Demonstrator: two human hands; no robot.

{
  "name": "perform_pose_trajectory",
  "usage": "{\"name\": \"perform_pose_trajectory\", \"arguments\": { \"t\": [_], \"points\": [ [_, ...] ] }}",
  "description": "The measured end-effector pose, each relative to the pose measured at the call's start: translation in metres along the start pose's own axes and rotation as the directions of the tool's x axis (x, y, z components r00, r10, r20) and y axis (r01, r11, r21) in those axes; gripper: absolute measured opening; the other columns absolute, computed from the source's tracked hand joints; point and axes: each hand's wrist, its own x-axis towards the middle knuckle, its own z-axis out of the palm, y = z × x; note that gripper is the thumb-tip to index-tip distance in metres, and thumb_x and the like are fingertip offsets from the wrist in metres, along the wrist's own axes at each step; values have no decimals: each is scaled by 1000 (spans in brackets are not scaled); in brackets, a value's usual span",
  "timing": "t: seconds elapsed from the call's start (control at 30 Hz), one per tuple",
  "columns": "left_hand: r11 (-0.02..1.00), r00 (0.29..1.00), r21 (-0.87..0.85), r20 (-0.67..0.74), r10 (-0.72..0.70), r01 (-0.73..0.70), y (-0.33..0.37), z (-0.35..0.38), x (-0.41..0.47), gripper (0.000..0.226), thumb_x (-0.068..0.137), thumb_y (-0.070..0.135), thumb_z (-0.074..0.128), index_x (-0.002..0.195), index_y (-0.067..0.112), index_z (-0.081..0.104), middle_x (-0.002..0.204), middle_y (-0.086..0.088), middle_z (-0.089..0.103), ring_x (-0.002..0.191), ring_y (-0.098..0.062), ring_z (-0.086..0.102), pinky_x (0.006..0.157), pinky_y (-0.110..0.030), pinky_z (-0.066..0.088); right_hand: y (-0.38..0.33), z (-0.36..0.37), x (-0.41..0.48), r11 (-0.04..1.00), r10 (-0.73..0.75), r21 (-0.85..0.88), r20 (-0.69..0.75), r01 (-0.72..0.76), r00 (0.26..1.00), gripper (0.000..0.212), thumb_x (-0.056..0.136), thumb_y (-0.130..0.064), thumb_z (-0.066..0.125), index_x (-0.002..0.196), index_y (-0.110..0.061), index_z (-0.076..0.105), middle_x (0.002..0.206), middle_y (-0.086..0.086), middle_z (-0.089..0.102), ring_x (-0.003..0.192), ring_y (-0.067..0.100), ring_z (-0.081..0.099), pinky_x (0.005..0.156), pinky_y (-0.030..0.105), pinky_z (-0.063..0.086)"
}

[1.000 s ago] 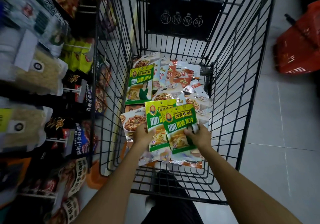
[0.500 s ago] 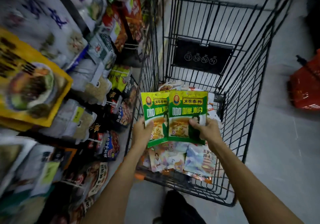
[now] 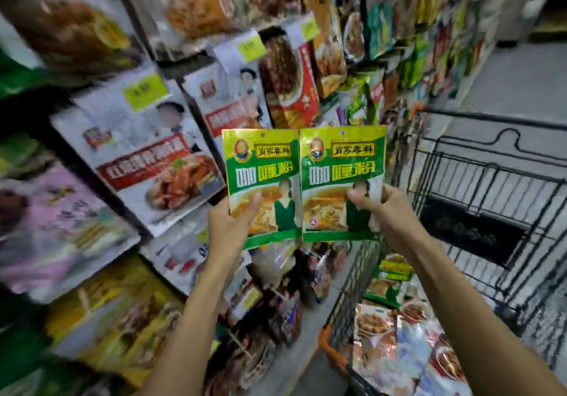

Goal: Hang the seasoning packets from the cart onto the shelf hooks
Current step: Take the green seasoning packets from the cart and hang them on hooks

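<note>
Two green and yellow seasoning packets are held up side by side in front of the shelf. My left hand (image 3: 228,227) pinches the left packet (image 3: 260,165) at its lower left corner, thumb on the front. My right hand (image 3: 382,211) grips the right packet (image 3: 342,162) at its lower right corner. Each packet has a small hang hole at its top edge. The black wire cart (image 3: 478,181) stands at the right, with more packets (image 3: 395,343) lying in its bottom. The shelf hooks are hidden behind hanging packets.
The shelf wall (image 3: 147,156) fills the left and upper view, crowded with hanging packets and yellow price tags (image 3: 144,92). Grey floor aisle (image 3: 521,79) runs at the upper right beyond the cart.
Both hands have lifted the two green packets out of the cart and up toward the shelf. The view has swung left and upward from the cart to the shelf.
</note>
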Motion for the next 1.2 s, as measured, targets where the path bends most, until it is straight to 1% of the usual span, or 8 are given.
{"name": "perform_pose_trajectory", "arguments": {
  "t": [0.1,0.17,0.3,0.5,0.67,0.77,0.93,1.2],
  "points": [
    [995,990,32,-105,95,-92,48,-54,2,36,85,43,64,112,20,61,109,4,66,103,-14,61,88,-28,48,-51,43,3,990,-139,34,141,136,980,12,72,-37,77,65,-27,73,67,-10,69,71,6,67,64,23,49],
    [979,959,79,-204,199,-187,75,-87,2,22,87,37,63,101,21,61,90,13,63,82,1,59,74,-17,46,-82,72,3,974,-226,70,229,216,947,11,70,-40,76,69,-29,74,64,-12,68,67,1,66,57,14,48],
    [956,892,152,-347,290,-252,118,-145,-5,9,88,35,63,93,28,61,87,19,62,70,18,56,59,-1,39,-132,128,5,941,-337,167,370,295,866,68,61,-52,79,85,8,57,76,14,51,79,22,51,73,28,43],
    [936,785,200,-510,352,-290,158,-220,-25,34,76,53,60,84,20,60,81,1,61,73,-12,54,66,-30,42,-183,204,-4,907,-422,250,542,340,727,35,67,-38,76,68,-10,56,64,-6,57,69,3,63,67,19,47],
    [924,671,210,-639,376,-318,174,-272,-52,26,73,54,64,86,32,66,70,15,64,63,-1,55,48,-12,43,-207,256,-14,896,-441,292,655,334,613,22,67,-39,75,61,-20,66,65,-5,62,73,8,65,74,27,47],
    [928,618,200,-699,361,-315,179,-300,-68,25,72,53,67,80,30,69,71,4,62,67,-12,54,58,-29,48,-215,281,-22,879,-472,331,703,344,532,6,72,-38,73,70,-33,74,69,-14,70,73,1,68,63,15,50],
    [942,563,204,-760,325,-267,182,-333,-84,58,63,66,68,86,14,53,86,-8,50,73,-24,49,67,-49,47,-233,314,-21,899,-438,329,724,290,534,12,85,-23,70,88,-11,68,77,-6,73,77,9,70,63,21,54],
    [927,550,177,-762,341,-330,182,-339,-77,25,71,50,70,64,27,66,68,-2,57,69,-19,52,63,-34,42,-260,330,-4,919,-394,287,703,271,593,15,87,-21,69,92,-7,68,94,10,72,85,21,70,77,32,59]
  ]
}}
